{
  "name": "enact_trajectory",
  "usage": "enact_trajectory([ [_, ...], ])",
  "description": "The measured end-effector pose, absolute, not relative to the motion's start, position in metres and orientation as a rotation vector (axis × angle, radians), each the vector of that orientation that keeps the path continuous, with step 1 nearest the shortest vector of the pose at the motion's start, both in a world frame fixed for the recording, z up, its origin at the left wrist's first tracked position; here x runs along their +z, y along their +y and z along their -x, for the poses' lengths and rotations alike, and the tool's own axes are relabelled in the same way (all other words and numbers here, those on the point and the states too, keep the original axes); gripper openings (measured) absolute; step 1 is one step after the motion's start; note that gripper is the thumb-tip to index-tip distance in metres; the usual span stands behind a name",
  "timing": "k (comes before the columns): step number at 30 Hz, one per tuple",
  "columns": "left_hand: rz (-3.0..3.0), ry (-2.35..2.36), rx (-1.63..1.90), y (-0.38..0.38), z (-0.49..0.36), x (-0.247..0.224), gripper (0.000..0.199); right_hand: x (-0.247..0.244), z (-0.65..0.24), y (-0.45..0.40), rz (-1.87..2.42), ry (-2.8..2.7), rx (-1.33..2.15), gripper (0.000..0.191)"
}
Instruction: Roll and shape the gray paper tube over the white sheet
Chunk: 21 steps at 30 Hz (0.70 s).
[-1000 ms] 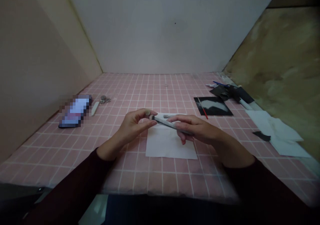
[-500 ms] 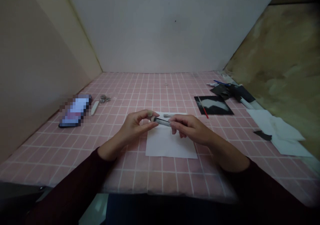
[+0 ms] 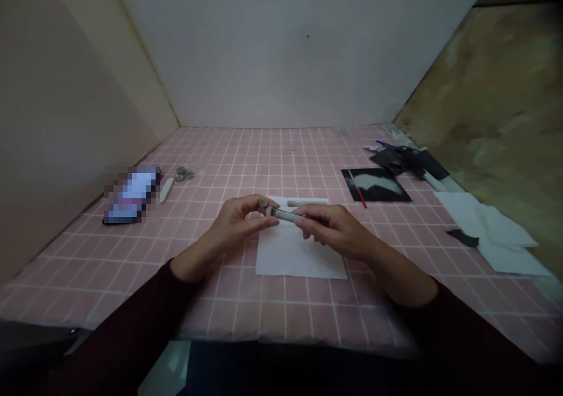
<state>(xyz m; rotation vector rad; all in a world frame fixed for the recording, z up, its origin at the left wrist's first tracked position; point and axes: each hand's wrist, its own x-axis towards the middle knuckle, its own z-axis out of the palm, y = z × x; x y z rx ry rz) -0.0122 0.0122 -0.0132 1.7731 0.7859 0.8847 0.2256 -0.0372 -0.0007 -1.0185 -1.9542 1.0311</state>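
Above a white sheet of paper [image 3: 299, 258], both my hands are closed around small things. My left hand [image 3: 240, 220] pinches a little rounded piece [image 3: 269, 210] between thumb and fingers; its exact kind is too small to make out. A pale disc shows on a left finger just above it. My right hand [image 3: 336, 226] grips a slim flat grey stick [image 3: 285, 215] with a dark edge, its left end against the rounded piece. The stick's right part runs under my right fingers. Behind, a short grey rod [image 3: 303, 202] lies on the paper's far edge.
A black sheet with whitish dust [image 3: 378, 186] bears a red-handled thin tool [image 3: 361, 198]. Dark abrasive-looking sheets [image 3: 407, 161] and white papers [image 3: 488, 226] lie right. Left are a phone [image 3: 132, 195], a pale flat stick [image 3: 166, 190] and small grey rings [image 3: 182, 174]. Walls enclose the pink checked tabletop.
My right hand has slid slightly left and down along the stick, and more of its dark length shows by the right fingers. My left hand stays almost in place.
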Motion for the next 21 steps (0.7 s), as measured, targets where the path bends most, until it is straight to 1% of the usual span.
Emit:
enact_trajectory([
  [8, -1.670, 0.739, 0.858, 0.008, 0.009, -0.009, 0.018, 0.002, -0.223, -0.037, 1.037, -1.992, 1.038, 0.025],
  [13, -1.666, 0.741, 0.850, 0.011, 0.009, -0.011, 0.021, -0.002, -0.223, -0.039, 1.076, -2.126, 0.757, 0.023],
  [17, -1.616, 0.771, 0.799, 0.012, 0.009, -0.012, 0.021, -0.008, -0.224, -0.040, 1.073, -2.244, 0.505, 0.028],
  [21, -1.545, 0.776, 0.760, 0.011, 0.009, -0.012, 0.023, -0.010, -0.224, -0.040, 1.118, -2.270, 0.426, 0.031],
])
